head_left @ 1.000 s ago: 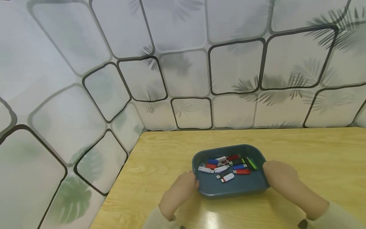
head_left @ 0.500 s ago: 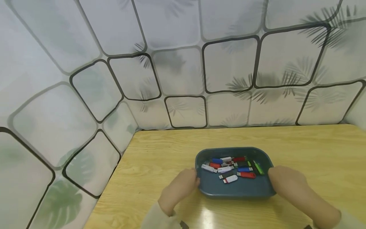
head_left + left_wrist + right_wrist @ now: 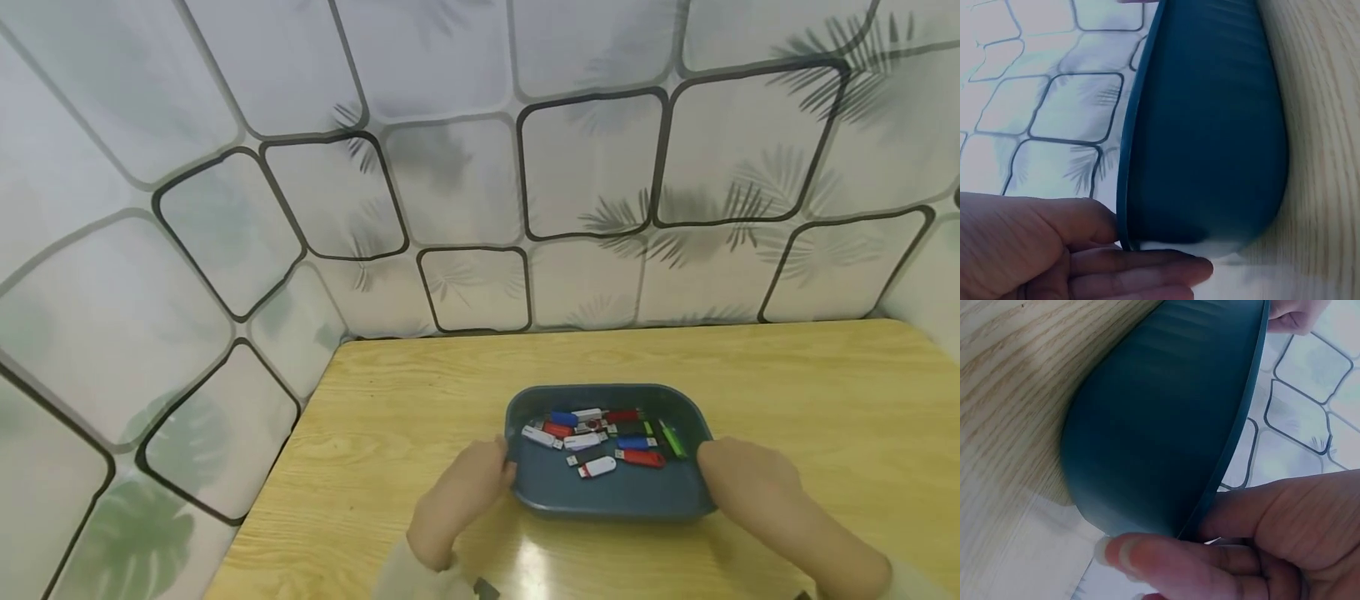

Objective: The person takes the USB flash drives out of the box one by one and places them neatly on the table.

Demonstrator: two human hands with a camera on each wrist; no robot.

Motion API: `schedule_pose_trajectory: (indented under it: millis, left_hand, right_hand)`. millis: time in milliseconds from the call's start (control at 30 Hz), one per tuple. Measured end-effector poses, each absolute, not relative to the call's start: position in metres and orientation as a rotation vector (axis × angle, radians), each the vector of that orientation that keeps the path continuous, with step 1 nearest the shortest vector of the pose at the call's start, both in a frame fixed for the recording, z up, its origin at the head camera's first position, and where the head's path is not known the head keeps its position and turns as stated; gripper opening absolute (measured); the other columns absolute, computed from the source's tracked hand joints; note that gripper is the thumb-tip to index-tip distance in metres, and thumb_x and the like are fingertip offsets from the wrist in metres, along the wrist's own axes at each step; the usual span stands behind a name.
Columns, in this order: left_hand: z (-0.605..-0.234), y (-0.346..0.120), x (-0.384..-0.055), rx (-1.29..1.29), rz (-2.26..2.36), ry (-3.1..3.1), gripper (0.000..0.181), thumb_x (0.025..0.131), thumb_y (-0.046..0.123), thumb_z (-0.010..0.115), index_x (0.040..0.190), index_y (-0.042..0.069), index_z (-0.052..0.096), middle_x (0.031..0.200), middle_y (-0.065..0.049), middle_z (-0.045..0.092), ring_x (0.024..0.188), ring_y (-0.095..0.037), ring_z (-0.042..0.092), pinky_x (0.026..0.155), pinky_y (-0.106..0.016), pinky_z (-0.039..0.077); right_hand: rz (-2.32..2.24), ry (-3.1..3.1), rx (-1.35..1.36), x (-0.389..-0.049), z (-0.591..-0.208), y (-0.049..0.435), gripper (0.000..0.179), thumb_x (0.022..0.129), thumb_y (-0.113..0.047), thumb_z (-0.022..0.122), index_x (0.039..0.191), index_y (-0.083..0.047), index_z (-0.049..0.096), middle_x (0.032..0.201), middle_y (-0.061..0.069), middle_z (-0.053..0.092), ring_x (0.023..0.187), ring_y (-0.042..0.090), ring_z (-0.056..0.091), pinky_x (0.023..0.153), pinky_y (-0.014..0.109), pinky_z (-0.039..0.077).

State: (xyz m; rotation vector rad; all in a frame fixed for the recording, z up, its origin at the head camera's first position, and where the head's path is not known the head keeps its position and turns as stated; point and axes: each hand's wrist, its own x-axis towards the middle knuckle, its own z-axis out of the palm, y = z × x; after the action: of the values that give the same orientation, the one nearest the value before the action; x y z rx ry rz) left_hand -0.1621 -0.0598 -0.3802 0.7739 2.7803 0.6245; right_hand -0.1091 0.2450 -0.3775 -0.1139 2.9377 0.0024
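Observation:
A dark blue-green plastic tray sits low over the wooden table in the head view; I cannot tell whether its base touches the wood. Several USB flash drives lie loosely in its far half, among them a red one, a white one and a bright green one. My left hand grips the tray's left side, thumb at the rim and fingers beneath in the left wrist view. At the opposite side my right hand holds the rim, fingers curled under it in the right wrist view.
The light wooden table runs back to a patterned fabric wall. A second fabric wall stands along its left edge. Light reflects off the wood in front of the tray.
The tray has turned from slightly slanted to square with the table and shifted a little to the right over the wood, both hands keeping hold. The head view has drifted rightward.

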Motion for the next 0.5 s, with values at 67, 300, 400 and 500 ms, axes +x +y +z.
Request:
schedule_pose_trajectory:
  millis: [67, 300, 400, 500]
  left_hand:
    - [-0.379, -0.062, -0.163, 0.802, 0.627, 2.777, 0.019, 0.09, 0.007, 0.059, 0.1, -0.009, 0.058, 0.063, 0.0, 0.047, 0.051, -0.007, 0.041, 0.045, -0.018, 0.04]
    - [-0.375, -0.065, -0.169, 0.812, 0.704, 2.709, 0.011, 0.092, 0.01, 0.059, 0.086, 0.001, 0.056, 0.063, 0.002, 0.046, 0.054, -0.007, 0.041, 0.048, -0.018, 0.039]
    - [-0.373, -0.063, -0.169, 0.77, 0.736, 2.693, 0.012, 0.092, 0.01, 0.059, 0.09, -0.001, 0.059, 0.065, 0.001, 0.049, 0.056, -0.008, 0.043, 0.05, -0.019, 0.041]
    - [-0.373, -0.061, -0.168, 0.697, 0.755, 2.681, 0.014, 0.091, 0.01, 0.06, 0.094, -0.004, 0.061, 0.066, -0.001, 0.056, 0.057, -0.008, 0.05, 0.053, -0.02, 0.045]
  right_hand:
    - [0.002, 2.933, -0.116, -0.111, -0.377, 0.245, 0.011, 0.083, 0.001, 0.06, 0.075, -0.006, 0.058, 0.065, 0.005, 0.054, 0.058, 0.018, 0.05, 0.044, 0.038, 0.046]
    - [-0.004, 2.942, -0.156, -0.114, -0.369, 0.246, 0.015, 0.084, -0.001, 0.058, 0.072, -0.008, 0.055, 0.064, 0.002, 0.052, 0.057, 0.018, 0.048, 0.044, 0.039, 0.044]
    - [-0.006, 2.929, -0.188, -0.116, -0.361, 0.247, 0.017, 0.084, -0.006, 0.063, 0.07, -0.009, 0.055, 0.063, 0.001, 0.05, 0.055, 0.018, 0.047, 0.044, 0.038, 0.042]
    - [-0.029, 2.866, -0.188, -0.118, -0.352, 0.246, 0.019, 0.084, -0.011, 0.067, 0.07, -0.01, 0.055, 0.061, 0.0, 0.051, 0.047, 0.015, 0.051, 0.041, 0.036, 0.044]
